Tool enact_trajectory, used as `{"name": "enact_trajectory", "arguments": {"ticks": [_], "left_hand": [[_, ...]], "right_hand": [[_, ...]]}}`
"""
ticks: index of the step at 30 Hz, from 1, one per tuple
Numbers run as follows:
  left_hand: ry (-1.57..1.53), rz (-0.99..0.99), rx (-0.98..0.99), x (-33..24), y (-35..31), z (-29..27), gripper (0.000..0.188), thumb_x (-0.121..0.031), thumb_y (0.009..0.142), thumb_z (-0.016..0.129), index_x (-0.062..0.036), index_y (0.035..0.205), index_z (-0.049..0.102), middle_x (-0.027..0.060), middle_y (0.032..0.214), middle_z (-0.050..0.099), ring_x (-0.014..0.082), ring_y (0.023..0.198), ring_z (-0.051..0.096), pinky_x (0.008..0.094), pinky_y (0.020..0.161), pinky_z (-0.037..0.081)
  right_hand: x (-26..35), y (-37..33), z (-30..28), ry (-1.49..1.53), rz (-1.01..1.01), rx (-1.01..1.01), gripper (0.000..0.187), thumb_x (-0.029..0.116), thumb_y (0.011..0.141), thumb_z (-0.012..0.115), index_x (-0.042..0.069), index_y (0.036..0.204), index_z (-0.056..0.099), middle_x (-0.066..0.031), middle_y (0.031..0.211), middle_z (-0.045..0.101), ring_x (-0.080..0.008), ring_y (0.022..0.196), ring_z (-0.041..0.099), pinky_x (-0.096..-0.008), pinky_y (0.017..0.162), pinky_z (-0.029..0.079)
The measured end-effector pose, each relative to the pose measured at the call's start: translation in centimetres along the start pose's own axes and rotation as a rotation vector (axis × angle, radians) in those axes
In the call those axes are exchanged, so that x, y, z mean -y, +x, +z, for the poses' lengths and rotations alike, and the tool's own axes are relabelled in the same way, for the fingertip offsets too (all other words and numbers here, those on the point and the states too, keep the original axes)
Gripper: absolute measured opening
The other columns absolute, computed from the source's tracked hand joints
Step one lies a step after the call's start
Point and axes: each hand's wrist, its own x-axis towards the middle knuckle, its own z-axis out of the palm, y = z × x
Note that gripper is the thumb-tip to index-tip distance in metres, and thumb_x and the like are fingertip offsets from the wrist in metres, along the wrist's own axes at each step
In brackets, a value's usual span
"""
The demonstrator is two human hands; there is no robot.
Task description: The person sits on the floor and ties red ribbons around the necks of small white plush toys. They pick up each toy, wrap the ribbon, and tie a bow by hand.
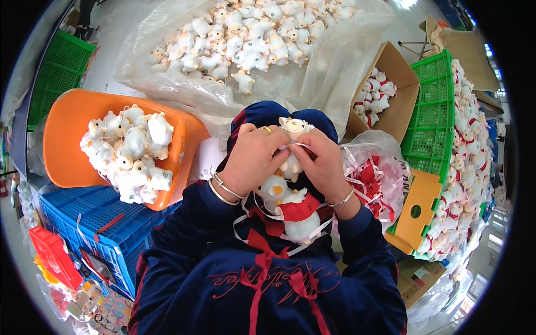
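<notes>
Over my lap, my left hand [254, 157] and my right hand [322, 166] meet at the neck of a small white plush toy [294, 125], its head pointing away from me. The fingertips of both hands are closed, pinching a thin white ribbon [301, 145] across its neck. My hands hide part of the toy's body. Closer to me on my lap lie another white plush toy [274, 188] and one wearing a red cape [302, 210]. Loose white ribbon ends [240, 226] trail beside them.
An orange stool [70, 139] at left holds several white plush toys, beside a blue crate [75, 215]. Ahead, clear plastic sheeting [329, 72] bears a plush pile. Right are a cardboard box [405, 84], a bag of red pieces [371, 178] and a green crate [430, 123].
</notes>
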Motion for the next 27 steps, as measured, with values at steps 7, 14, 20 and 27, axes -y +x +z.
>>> {"name": "enact_trajectory", "arguments": {"ticks": [7,14,20,27], "left_hand": [[-0.071,-0.010,-0.072,-0.2,-0.3,0.0,0.013,-0.011,0.086,0.075,-0.0102,0.099,0.072,0.0030,0.094,0.070,0.0212,0.086,0.063,0.0353,0.086,0.040],[-0.368,-0.208,-0.058,-0.5,0.3,0.5,0.010,-0.004,0.090,0.072,0.0002,0.099,0.073,0.0073,0.094,0.070,0.0214,0.083,0.066,0.0305,0.074,0.051],[-0.595,-0.222,-0.099,-1.0,0.8,1.2,0.018,-0.008,0.091,0.069,-0.0024,0.108,0.074,0.0128,0.089,0.068,0.0266,0.084,0.067,0.0344,0.076,0.053],[-0.602,-0.183,0.029,-0.7,1.3,0.7,0.025,-0.001,0.088,0.067,-0.0055,0.112,0.075,0.0067,0.095,0.063,0.0188,0.089,0.061,0.0291,0.080,0.049]], "right_hand": [[-0.2,0.5,-0.5,0.064,-0.004,-0.010,0.012,0.003,0.087,0.074,0.000,0.097,0.069,-0.0109,0.090,0.064,-0.0248,0.078,0.063,-0.0317,0.070,0.049],[-0.3,0.4,-1.4,0.200,0.093,0.021,0.010,0.002,0.088,0.075,0.000,0.097,0.070,-0.0042,0.089,0.061,-0.0149,0.079,0.059,-0.0275,0.070,0.046],[-1.0,0.4,-1.8,0.300,0.061,0.071,0.010,0.001,0.087,0.074,0.001,0.096,0.071,-0.0033,0.091,0.059,-0.0133,0.081,0.057,-0.0250,0.071,0.045],[-1.0,0.9,-2.3,0.345,0.083,0.127,0.016,0.002,0.088,0.075,0.002,0.104,0.074,-0.0024,0.096,0.059,-0.0130,0.085,0.056,-0.0248,0.073,0.045]]}}
